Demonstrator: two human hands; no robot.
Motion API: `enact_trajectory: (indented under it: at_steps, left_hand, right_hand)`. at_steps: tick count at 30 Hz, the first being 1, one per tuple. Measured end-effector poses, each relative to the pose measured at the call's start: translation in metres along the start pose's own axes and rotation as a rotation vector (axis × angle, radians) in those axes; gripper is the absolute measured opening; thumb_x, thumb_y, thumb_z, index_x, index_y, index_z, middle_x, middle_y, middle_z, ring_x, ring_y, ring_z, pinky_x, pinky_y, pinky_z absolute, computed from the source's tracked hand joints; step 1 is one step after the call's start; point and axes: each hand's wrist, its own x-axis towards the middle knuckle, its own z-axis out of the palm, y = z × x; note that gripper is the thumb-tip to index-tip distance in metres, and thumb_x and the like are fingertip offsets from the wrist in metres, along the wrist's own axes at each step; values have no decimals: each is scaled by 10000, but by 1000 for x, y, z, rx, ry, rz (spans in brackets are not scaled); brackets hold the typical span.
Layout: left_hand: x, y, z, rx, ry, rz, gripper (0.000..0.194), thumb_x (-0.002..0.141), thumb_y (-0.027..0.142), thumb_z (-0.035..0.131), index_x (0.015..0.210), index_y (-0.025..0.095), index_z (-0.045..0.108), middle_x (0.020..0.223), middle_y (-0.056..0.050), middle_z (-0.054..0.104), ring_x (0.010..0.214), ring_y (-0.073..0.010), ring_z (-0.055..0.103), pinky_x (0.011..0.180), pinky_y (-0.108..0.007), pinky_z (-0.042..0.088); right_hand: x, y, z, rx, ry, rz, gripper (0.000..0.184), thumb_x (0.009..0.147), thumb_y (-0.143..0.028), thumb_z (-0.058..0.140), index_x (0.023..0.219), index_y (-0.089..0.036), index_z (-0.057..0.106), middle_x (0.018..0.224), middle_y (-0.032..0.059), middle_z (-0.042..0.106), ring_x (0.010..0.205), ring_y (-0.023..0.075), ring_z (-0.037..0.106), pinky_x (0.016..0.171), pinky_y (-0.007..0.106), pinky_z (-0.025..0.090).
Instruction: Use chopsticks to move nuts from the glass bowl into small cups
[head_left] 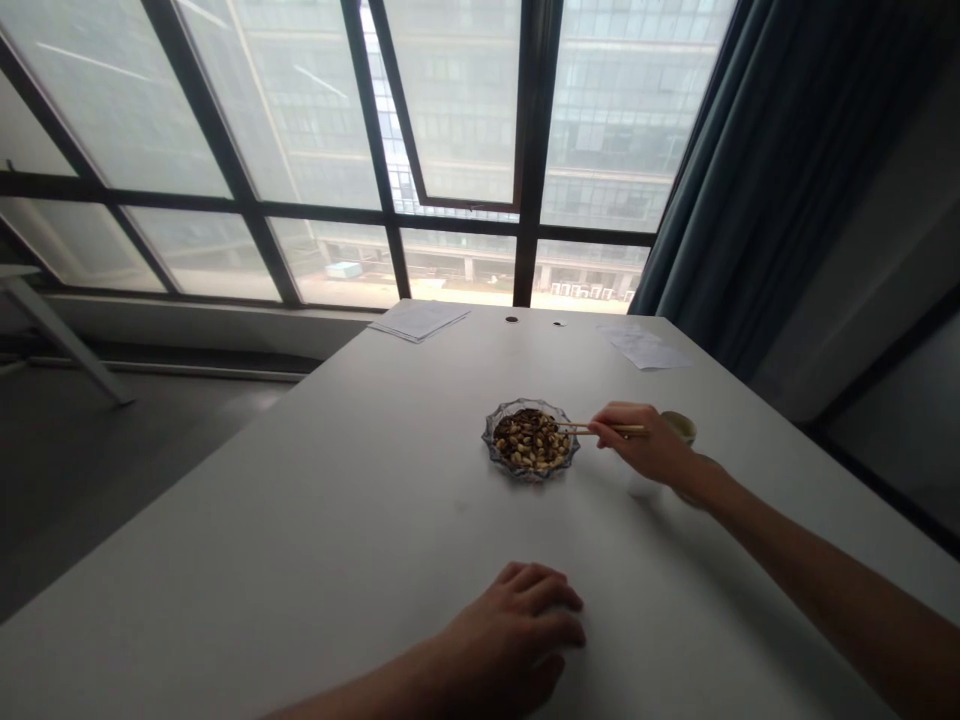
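Note:
My right hand (641,440) is closed around a pair of light wooden chopsticks (577,427), held nearly level and pointing left. Their tips reach over the right side of a clear glass bowl (491,455) with a scalloped rim. Inside the bowl lies a mix of dark and pale nuts or seeds (531,440); whether the tips grip a piece is too small to tell. My left hand (521,630) rests on the table near me, fingers loosely bent and apart, holding nothing. Behind my right hand is a small yellowish-green cup or bowl (679,427), partly hidden.
Under my right wrist a pale round container (690,497) shows partly. Papers (420,320) lie at the far left of the white table (360,520), more sheets (649,348) at the far right. Two small holes sit near the far edge. Windows and a dark curtain (720,200) stand beyond.

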Motion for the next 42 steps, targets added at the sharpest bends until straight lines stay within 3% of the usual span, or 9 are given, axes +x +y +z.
enact_trajectory:
  at_steps: [17, 42]
  left_hand:
    - [-1, 3, -2, 9, 10, -5, 320, 902, 180, 658, 1193, 295, 590, 1365, 6, 620, 1288, -226, 537, 1126, -391, 374]
    - [0, 4, -4, 0, 8, 4, 328, 892, 170, 651, 1189, 297, 594, 1349, -3, 629, 1271, -231, 550, 1123, -394, 385]
  right_hand:
    - [-11, 0, 0, -36, -5, -63, 290, 1016, -284, 581, 774, -187, 707, 751, 39, 688, 665, 160, 622, 652, 287, 442]
    - [-14, 9, 13, -18, 35, -76, 384, 1048, -402, 527, 777, -191, 699, 754, 60, 705, 679, 172, 623, 661, 301, 462]
